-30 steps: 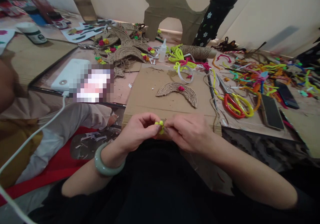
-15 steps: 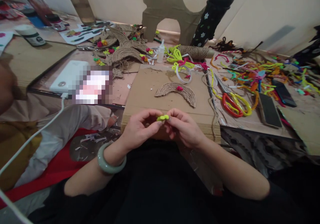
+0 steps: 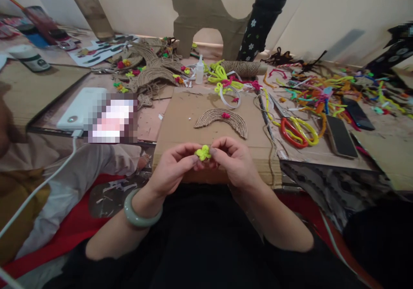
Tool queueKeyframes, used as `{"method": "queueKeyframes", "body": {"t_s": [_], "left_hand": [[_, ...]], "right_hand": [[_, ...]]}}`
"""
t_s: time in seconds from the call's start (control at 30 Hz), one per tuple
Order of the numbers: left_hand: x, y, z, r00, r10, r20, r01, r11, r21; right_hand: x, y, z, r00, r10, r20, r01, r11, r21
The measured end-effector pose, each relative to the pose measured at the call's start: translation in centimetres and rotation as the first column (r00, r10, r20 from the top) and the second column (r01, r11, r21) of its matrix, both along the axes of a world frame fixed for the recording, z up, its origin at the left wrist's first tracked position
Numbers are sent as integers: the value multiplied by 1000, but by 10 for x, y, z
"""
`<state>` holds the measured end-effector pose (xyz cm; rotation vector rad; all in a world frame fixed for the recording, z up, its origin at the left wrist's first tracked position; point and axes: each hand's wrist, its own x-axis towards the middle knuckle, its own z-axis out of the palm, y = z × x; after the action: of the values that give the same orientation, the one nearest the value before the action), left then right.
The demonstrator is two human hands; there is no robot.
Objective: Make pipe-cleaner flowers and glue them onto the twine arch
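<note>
A small lime-yellow flower, seemingly of fuzzy pipe cleaner, is pinched between both hands above the near edge of a cardboard board. My left hand grips its left side with thumb and fingers. On the other side, the thumb and fingertips of my right hand close on the flower's right edge. Just beyond lies a curved piece of coiled twine with a pink flower on it. A roll of clear tape stands behind that piece.
Scissors and a dark phone lie right of the board, before tangled pipe cleaners. A glue bottle stands behind. Left are twine pieces, a white power bank and another person's leg.
Both hands have turned the yellow flower so that its petals now face up toward me. My view has shifted slightly, moving the table things left in the picture.
</note>
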<state>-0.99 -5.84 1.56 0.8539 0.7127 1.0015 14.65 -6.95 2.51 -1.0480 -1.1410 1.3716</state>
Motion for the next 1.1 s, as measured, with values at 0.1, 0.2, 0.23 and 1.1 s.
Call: {"method": "queueKeyframes", "body": {"t_s": [0.1,0.2,0.23,1.1], "left_hand": [[-3,-1,-6,999,5,-37,-2,998,67],[-6,-1,-11,996,-6,-94,15,995,102],[-6,-1,-12,994,-8,-108,19,995,103],[0,3,-9,997,-37,-62,40,998,48]], "right_hand": [[-2,-2,-3,1000,-15,-21,14,1000,-26],[-3,-5,-5,1000,-22,0,22,999,-32],[-3,-6,-5,1000,-25,11,25,999,-27],[-5,-13,2,794,-301,528,-72,816,573]]}}
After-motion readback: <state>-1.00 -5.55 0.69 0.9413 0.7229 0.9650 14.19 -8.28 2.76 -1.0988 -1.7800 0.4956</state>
